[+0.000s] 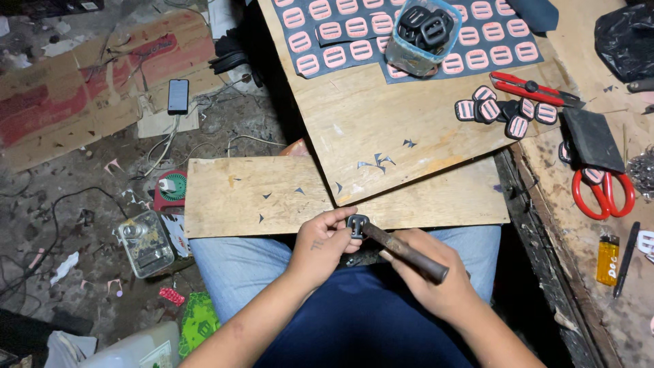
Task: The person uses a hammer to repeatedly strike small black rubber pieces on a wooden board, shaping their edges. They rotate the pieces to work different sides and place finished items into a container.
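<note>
Left hand bent inward, fingers pinched on buckle; right hand at 3 o'clock, fist clamped on hammer.

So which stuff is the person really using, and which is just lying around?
In use:
- left hand pinching a small black buckle
- right hand holding a dark rod-like tool against it
- wooden board across the lap

Lying about:
- red scissors
- red cutter
- phone on the floor
- yellow lighter
- tub of black buckles
</note>
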The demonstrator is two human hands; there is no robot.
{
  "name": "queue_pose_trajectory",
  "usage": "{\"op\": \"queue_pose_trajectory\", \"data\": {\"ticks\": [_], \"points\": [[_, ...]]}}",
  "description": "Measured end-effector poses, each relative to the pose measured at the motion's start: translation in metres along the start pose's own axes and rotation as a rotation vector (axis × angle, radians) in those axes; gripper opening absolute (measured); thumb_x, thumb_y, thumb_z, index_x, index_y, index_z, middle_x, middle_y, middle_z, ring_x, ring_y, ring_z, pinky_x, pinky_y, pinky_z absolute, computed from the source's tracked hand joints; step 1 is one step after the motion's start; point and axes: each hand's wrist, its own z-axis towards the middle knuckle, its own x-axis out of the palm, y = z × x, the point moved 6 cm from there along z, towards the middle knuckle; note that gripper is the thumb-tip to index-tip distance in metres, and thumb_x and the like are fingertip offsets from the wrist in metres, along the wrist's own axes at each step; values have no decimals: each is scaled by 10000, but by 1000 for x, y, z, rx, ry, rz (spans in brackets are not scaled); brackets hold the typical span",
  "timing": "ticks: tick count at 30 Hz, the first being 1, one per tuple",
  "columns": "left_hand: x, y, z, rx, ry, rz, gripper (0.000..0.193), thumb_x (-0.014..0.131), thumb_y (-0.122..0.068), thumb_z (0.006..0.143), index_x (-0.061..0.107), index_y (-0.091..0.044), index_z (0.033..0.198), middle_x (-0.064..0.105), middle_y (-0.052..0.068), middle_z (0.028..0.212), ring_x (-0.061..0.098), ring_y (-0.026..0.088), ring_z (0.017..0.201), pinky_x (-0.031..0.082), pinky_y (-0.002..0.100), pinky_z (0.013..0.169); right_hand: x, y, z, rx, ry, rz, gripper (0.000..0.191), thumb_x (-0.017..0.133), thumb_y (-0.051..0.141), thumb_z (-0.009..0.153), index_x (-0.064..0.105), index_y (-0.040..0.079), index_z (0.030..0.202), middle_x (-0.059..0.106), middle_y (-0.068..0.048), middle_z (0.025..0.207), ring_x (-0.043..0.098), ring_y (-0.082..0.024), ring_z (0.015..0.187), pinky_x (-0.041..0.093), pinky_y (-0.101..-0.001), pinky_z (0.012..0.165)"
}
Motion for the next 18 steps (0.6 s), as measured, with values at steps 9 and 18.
{"op": "queue_pose_trajectory", "data": {"ticks": [9,18], "points": [[17,-23,-10,43,16,121,260,654,-9,904,630,6,1162,666,44,901,631,63,690,510,198,605,-1,-1,-2,-16,42,69,192,792,148,827,712,40,964,722,-74,824,715,-207,705,554,-298,647],[28,-72,-35,502,66,771,154,648,-54,858,730,-30,986,706,114,933,699,270,891,551,332,787,1,-8,1,65,76,75,191,801,167,818,730,44,947,735,-70,813,724,-210,693,560,-308,627]]}}
